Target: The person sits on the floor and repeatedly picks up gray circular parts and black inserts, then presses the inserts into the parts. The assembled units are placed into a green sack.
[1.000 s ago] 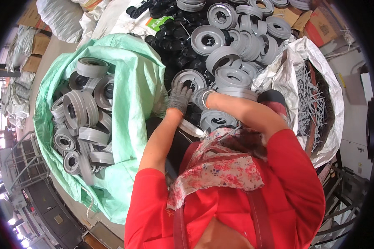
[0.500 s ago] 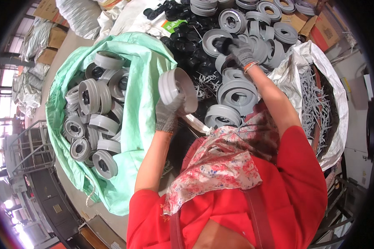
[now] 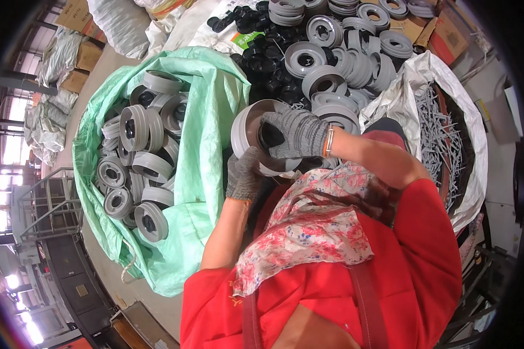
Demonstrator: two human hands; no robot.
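From where I stand, the person has a wide gray ring [image 3: 245,135] lifted up in the middle of the frame, its open side turned toward the right. The left hand [image 3: 244,173], in a gray knitted glove, is closed around the ring's lower left edge. The right hand [image 3: 300,134], gloved the same way, reaches in from the right with its fingers inside the ring's opening. Something dark shows by those fingers, but I can't tell whether they grip a separate piece. A bracelet [image 3: 329,141] circles the right wrist.

Just left of the ring stands a green sack [image 3: 209,99], its mouth open and more gray rings [image 3: 135,128] lying jumbled inside, some on edge and some flat. Above the hands, toward the top of the frame, another heap of rings [image 3: 324,80] spreads out, with a pile of small black parts [image 3: 262,58] on its left. A white sack [image 3: 476,125] sits open at the right, full of thin gray sticks [image 3: 439,145]. A cardboard box [image 3: 453,32] is in the upper right corner. Below the hands, a flowered cloth [image 3: 314,238] covers part of the person's red shirt [image 3: 212,308].
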